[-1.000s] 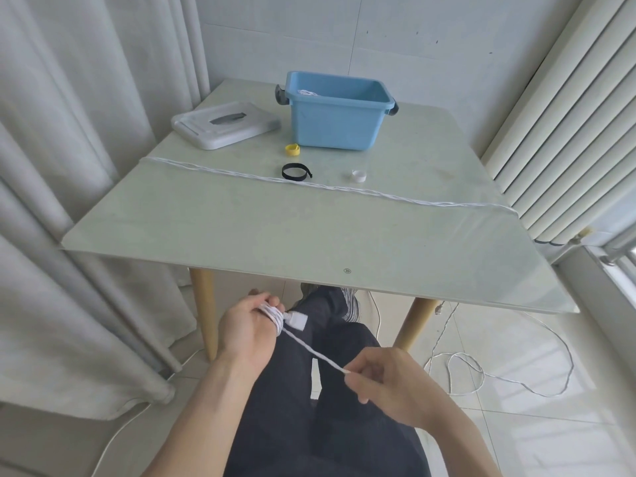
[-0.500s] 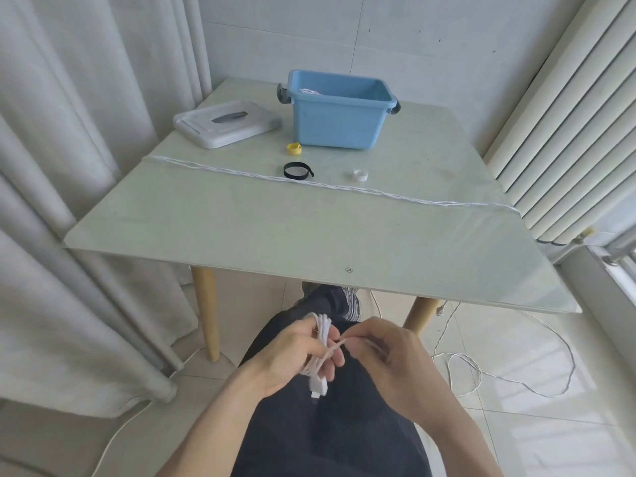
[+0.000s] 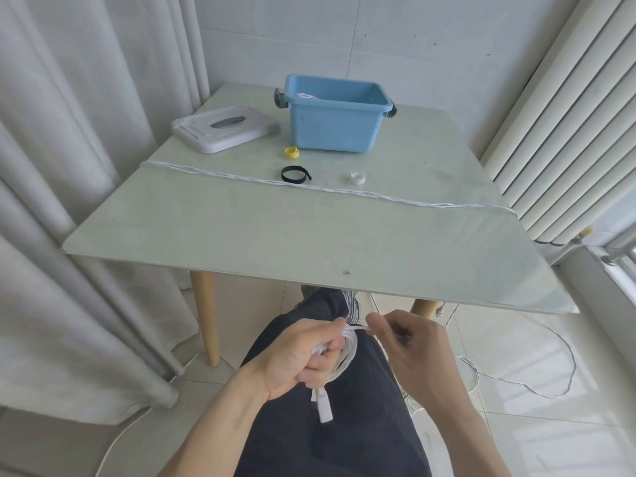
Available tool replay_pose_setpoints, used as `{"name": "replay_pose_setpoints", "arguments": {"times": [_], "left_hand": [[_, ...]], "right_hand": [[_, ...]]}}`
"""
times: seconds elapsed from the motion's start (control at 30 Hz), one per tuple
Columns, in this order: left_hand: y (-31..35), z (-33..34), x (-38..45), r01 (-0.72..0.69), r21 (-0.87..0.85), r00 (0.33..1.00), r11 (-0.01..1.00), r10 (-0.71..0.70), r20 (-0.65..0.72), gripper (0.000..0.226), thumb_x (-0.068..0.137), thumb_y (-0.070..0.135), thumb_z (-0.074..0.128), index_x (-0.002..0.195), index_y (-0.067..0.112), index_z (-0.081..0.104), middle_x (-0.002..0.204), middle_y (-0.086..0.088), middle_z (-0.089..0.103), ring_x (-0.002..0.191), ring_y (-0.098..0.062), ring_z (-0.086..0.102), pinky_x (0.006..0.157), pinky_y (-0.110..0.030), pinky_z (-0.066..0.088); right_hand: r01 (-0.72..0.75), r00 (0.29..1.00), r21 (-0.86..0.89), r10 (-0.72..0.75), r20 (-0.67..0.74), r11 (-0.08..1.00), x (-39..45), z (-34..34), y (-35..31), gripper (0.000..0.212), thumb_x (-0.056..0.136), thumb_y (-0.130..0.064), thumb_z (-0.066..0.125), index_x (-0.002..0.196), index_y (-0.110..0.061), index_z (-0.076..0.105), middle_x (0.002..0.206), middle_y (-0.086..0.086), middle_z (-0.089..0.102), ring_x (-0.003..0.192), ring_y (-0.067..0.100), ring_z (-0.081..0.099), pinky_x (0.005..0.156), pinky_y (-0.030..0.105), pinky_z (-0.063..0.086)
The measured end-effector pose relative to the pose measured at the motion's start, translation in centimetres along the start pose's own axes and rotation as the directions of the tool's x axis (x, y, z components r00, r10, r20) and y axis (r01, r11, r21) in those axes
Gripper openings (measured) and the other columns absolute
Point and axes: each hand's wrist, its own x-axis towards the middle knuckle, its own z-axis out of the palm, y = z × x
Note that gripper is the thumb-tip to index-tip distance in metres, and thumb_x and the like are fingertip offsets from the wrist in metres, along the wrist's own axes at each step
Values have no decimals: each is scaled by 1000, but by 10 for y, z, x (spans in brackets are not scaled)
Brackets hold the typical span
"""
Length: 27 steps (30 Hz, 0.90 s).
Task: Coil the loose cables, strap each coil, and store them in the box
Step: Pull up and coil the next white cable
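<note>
left hand (image 3: 303,356): fingers curled, grip tight round white cable coil (image 3: 346,359) | right hand (image 3: 409,342): grip pinches the cable's loose strand | writing: none readable

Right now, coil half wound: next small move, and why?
Probably another wrap: the right hand pinches the white cable right beside the coil gripped in the left hand, and loose cable still trails on the floor. Strapping looks premature; the black strap lies untouched on the table.
</note>
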Motion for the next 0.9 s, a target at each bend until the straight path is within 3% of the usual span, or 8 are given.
{"name": "replay_pose_setpoints", "arguments": {"times": [0.13,0.4,0.47,0.57,0.63,0.73,0.83,0.9], "left_hand": [[1,-1,-4,48,-41,998,998,-47,46,46,93,55,48,64,20,42,45,0,28,29,-13,30,40,-21,27],[4,-11,-5,-9,-397,996,918,-29,-88,50,83,55,57,53,23,33,34,6,23,26,-7,17,35,-22,12],[1,-13,-4,-43,-491,993,870,-15,-114,50,89,51,55,54,24,33,35,6,22,27,-8,15,35,-23,14],[-1,-14,1,-145,-690,984,709,28,-178,45,96,45,45,59,20,41,38,7,23,35,-11,8,35,-23,16],[-3,-16,5,-238,-764,966,600,61,-253,41,97,42,42,64,18,47,43,7,25,40,-10,9,39,-24,17],[-5,-20,9,-358,-792,924,495,68,-375,36,100,36,39,74,13,49,58,5,29,47,-11,23,52,-25,29],[-8,-22,13,-454,-746,861,487,26,-507,20,100,18,37,82,13,44,70,-1,40,60,-17,39,72,-32,35],[-7,-23,17,-470,-697,830,541,1,-558,18,101,11,36,84,12,44,74,-4,45,67,-18,44,78,-34,38]], "right_hand": [[-25,997,-24,27,71,999,2,4,5,42,88,-59,54,67,-25,68,50,-5,45,47,7,35,48,20,29],[-75,974,-90,92,207,993,1,4,15,47,91,-61,45,76,-24,70,51,-7,53,46,3,45,50,14,36],[-74,971,-129,101,216,989,1,3,20,44,94,-59,45,77,-25,70,52,-5,55,49,3,47,51,15,37],[-51,956,-188,102,274,981,0,2,26,23,99,-42,54,83,-30,66,70,4,64,59,9,52,58,22,41],[-50,931,-199,118,346,979,-2,0,28,9,97,-28,57,95,-33,63,77,3,67,67,12,58,65,23,46],[-69,892,-274,182,414,959,-3,-4,33,18,94,-25,58,109,-36,58,82,-6,67,73,4,62,68,17,46],[-71,877,-351,226,423,934,-3,-10,35,14,93,-27,58,105,-34,63,83,-12,68,77,-4,60,68,13,45],[-53,864,-353,220,453,934,-5,-10,29,10,91,-27,61,96,-32,69,83,-11,71,80,-4,62,70,13,48]]}}
